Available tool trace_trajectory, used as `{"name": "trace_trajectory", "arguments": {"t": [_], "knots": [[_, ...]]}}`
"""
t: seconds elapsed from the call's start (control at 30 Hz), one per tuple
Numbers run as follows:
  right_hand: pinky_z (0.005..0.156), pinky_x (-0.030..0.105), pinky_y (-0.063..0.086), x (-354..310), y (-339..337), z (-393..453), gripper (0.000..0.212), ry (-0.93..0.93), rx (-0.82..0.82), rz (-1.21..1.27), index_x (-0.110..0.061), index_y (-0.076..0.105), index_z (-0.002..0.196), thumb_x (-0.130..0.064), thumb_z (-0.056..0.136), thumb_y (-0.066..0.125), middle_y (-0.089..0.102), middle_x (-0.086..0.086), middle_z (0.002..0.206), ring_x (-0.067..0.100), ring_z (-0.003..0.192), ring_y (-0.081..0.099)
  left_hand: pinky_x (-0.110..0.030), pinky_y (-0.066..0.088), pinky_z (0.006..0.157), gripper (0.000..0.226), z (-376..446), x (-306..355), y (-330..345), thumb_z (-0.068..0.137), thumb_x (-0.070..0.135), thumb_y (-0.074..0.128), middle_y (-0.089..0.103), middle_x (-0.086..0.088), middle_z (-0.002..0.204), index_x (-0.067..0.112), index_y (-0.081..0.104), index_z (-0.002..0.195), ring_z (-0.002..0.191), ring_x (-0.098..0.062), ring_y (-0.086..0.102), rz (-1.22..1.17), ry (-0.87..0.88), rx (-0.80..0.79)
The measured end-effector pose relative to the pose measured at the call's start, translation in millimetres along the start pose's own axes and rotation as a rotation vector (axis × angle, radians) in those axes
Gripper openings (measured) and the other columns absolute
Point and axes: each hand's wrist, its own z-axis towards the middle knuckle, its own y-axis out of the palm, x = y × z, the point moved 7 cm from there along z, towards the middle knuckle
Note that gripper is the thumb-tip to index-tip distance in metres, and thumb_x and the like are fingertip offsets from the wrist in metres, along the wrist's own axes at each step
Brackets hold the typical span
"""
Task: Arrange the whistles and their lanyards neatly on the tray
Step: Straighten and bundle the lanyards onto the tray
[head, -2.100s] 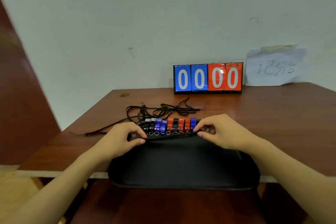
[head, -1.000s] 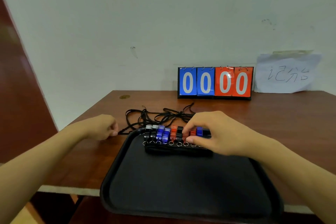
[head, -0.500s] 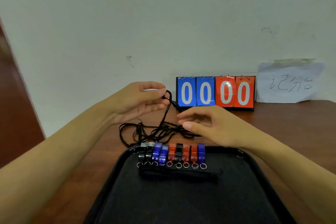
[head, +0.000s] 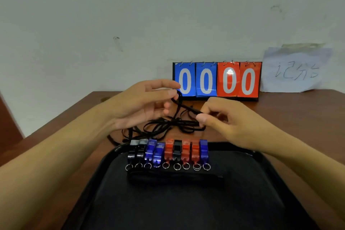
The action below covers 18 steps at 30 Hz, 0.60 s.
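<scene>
A brown wooden table (head: 298, 114) is standing against a pale wall (head: 130, 15), filling the width of the view. On its near part a black tray (head: 280, 183) is lying, reaching down to the bottom edge of the picture. At the back of the table a flip scoreboard (head: 216, 80) is standing upright, showing two blue and two red cards, each reading zero. Just to its right a sheet of paper (head: 295, 71) with handwritten characters is sticking to the wall.

The left hand (head: 138, 104) is hovering above the table beyond the tray, its thumb and forefinger pinching together on a black lanyard cord (head: 186, 107), the other fingers spreading loosely. The right hand (head: 229, 119) is gripping the same cord lower down, thumb and bent fingers closing on it, so the cord is stretching taut between both hands. Under them the remaining lanyards (head: 168, 127) are lying in a tangled black heap on the table, just past the tray's far rim.

A row of whistles (head: 168, 151) is sitting side by side along the far end of the tray: two black with grey tops, two blue, one red, one black, two red, one blue. Small metal key rings (head: 176, 166) are pointing toward the viewer.
</scene>
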Motion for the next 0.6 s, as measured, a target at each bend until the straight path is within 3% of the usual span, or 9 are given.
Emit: {"name": "trace_trajectory", "arguments": {"t": [0.1,0.2,0.3,0.43,0.5,0.6], "knots": [[0.078,0.015,0.046,17,0,-4,0.024,0.017,0.001,0.039,-0.038,0.060,0.082,-0.048,0.097,0.044,0.061,-0.017,0.093,0.005,0.094,0.060,-0.020,0.055,0.059,0.036,2,-5,-20,0.072,0.018,0.090,0.070,-0.002,0.085,0.010,0.078,0.105,0.062,-0.008,0.059,-0.021,-0.018,-0.043],[0.076,0.013,0.048,28,1,-9,0.025,0.067,-0.042,0.136,-0.030,0.066,0.087,-0.035,0.102,0.046,0.067,-0.017,0.090,0.001,0.091,0.065,-0.020,0.056,0.061,0.050,0,-19,-38,0.062,0.031,0.097,0.072,0.000,0.086,0.011,0.081,0.105,0.064,-0.008,0.058,0.054,-0.031,-0.043],[0.080,0.013,0.049,31,1,-11,0.024,0.065,-0.063,0.188,-0.022,0.071,0.095,-0.029,0.102,0.049,0.069,-0.019,0.091,-0.002,0.094,0.066,-0.021,0.053,0.060,0.047,-1,-24,-43,0.066,0.034,0.094,0.071,0.001,0.086,0.015,0.080,0.106,0.063,-0.009,0.055,0.119,-0.005,-0.039],[0.095,0.007,0.044,14,3,-7,0.024,-0.028,-0.099,0.232,-0.039,0.073,0.099,-0.043,0.096,0.050,0.056,-0.029,0.133,-0.009,0.131,0.047,-0.018,0.045,0.047,0.023,-6,-4,-22,0.080,0.023,0.074,0.075,0.001,0.084,0.021,0.080,0.102,0.052,-0.006,0.052,0.245,0.117,-0.049],[0.102,0.010,0.043,-1,7,-6,0.023,-0.077,-0.165,0.367,-0.029,0.075,0.099,-0.034,0.099,0.052,0.052,-0.022,0.145,-0.011,0.141,0.035,-0.016,0.042,0.043,0.025,-10,7,-4,0.080,0.023,0.071,0.078,0.000,0.083,0.026,0.081,0.103,0.048,-0.005,0.051,0.374,0.193,-0.106],[0.111,0.024,0.043,-21,13,-11,0.023,-0.150,-0.264,0.561,-0.009,0.073,0.097,-0.020,0.099,0.053,0.061,-0.006,0.142,-0.003,0.146,0.034,-0.016,0.042,0.042,0.034,-14,11,14,0.080,0.030,0.075,0.079,0.003,0.084,0.035,0.078,0.113,0.049,-0.005,0.052,0.458,0.238,-0.212]]}}
